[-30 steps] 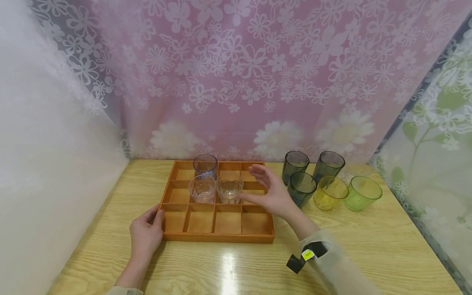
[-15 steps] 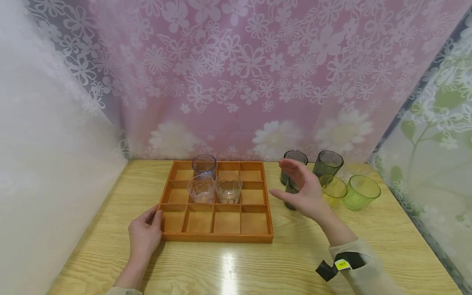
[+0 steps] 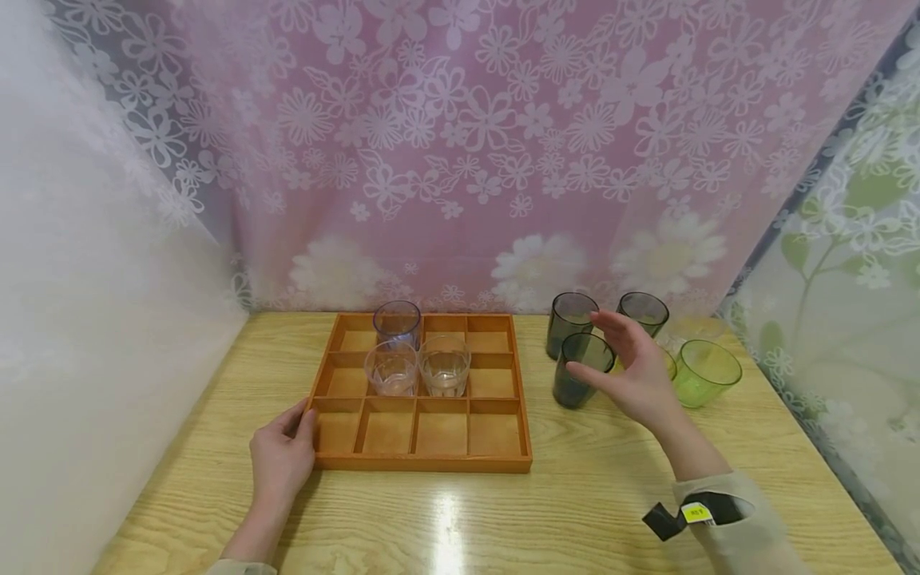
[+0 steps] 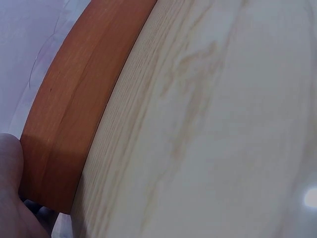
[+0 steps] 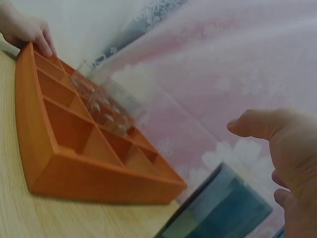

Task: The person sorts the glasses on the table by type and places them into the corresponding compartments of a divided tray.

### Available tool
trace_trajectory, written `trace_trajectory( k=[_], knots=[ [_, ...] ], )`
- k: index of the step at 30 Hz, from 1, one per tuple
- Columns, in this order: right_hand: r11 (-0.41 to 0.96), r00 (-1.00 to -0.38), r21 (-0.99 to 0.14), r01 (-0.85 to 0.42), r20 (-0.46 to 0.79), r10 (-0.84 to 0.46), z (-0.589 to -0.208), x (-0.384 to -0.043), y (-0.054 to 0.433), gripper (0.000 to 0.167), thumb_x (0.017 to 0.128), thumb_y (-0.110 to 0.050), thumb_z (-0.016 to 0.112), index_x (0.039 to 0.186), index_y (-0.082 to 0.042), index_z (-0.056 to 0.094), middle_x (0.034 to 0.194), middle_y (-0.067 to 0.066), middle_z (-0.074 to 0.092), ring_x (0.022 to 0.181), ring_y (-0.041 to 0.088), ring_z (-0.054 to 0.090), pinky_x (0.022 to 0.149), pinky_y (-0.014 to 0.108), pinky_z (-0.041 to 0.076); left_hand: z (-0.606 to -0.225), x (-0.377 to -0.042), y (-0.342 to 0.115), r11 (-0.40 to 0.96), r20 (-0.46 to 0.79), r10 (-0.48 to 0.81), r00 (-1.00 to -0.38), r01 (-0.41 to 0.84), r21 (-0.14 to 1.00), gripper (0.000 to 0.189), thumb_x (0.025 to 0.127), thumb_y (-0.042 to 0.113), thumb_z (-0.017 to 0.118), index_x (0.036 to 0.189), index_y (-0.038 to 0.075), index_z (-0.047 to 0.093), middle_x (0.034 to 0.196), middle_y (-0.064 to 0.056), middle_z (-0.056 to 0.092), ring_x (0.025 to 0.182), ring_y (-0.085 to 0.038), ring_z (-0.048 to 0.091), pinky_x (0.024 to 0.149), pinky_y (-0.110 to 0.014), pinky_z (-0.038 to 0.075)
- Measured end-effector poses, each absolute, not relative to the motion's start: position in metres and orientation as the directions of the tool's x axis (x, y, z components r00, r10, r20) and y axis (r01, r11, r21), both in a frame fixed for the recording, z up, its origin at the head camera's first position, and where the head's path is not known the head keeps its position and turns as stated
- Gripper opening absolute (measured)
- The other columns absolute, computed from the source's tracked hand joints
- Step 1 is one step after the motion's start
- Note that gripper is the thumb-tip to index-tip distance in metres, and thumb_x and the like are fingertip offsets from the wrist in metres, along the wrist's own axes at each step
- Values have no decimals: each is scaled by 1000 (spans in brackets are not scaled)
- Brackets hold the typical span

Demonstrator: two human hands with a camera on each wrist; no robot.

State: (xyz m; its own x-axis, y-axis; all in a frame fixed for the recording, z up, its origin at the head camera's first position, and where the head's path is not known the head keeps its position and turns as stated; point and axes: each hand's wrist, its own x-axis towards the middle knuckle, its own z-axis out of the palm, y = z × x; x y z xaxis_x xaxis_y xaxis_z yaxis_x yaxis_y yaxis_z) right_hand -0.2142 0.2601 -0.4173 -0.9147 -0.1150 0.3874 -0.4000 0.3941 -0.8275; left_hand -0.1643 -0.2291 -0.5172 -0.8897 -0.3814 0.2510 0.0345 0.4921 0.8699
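Note:
My left hand (image 3: 282, 455) grips the left wall of a divided wooden tray (image 3: 424, 463), thumb at the rim. In the left wrist view the thumb (image 4: 10, 161) lies against the tray's wall. A bluish glass (image 3: 397, 318) stands in the back row of compartments, with two clear glasses, one (image 3: 391, 374) beside the other (image 3: 446, 371), in the middle row. My right hand (image 3: 640, 383), thumb and fingers spread apart, holds nothing. It hovers right by the front dark grey glass (image 3: 575, 387), overlapping its right side. In the right wrist view, a dark glass (image 5: 218, 208) is below the thumb.
Behind stand two more dark grey glasses, one at left (image 3: 568, 327) and one at right (image 3: 645, 310). A yellow glass (image 3: 672, 366) is mostly hidden behind my right hand; a green glass (image 3: 707, 375) stands farther right. A floral curtain (image 3: 431, 200) backs the wooden table (image 3: 359, 519).
My right hand has moved right, from beside the clear glass in the tray to the dark grey glasses. My left hand stays on the tray's left wall.

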Motion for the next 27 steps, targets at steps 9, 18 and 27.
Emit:
trace_trajectory(
  k=[9, 18, 27],
  knots=[
    [377, -933, -855, -356, 348, -91, -435, -216, 269, 84, 85, -2, 90, 153, 7, 41, 155, 24, 46, 148, 39, 40, 114, 19, 35, -519, -164, -229, 488, 250, -385, -888, 34, 872, 30, 105, 8, 66, 130, -8, 71, 118, -25, 74, 106, -36, 71, 73, -3, 46],
    [403, -949, -862, -307, 308, -63, -450, -217, 265, 86, 88, -9, 89, 156, 5, 38, 156, 21, 46, 147, 38, 39, 113, 12, 31, -519, -165, -229, 488, 251, -385, -888, 35, 872, 30, 105, 8, 66, 130, -9, 70, 118, -26, 74, 106, -36, 71, 73, -3, 46],
    [381, -963, -888, -256, 268, -22, -464, -222, 262, 93, 87, -10, 90, 158, 6, 33, 154, 22, 48, 142, 39, 44, 115, 23, 38, -520, -165, -229, 507, 278, -383, -881, 51, 860, 29, 105, 6, 66, 129, -10, 70, 116, -27, 74, 104, -37, 72, 72, -2, 45]
  ],
)
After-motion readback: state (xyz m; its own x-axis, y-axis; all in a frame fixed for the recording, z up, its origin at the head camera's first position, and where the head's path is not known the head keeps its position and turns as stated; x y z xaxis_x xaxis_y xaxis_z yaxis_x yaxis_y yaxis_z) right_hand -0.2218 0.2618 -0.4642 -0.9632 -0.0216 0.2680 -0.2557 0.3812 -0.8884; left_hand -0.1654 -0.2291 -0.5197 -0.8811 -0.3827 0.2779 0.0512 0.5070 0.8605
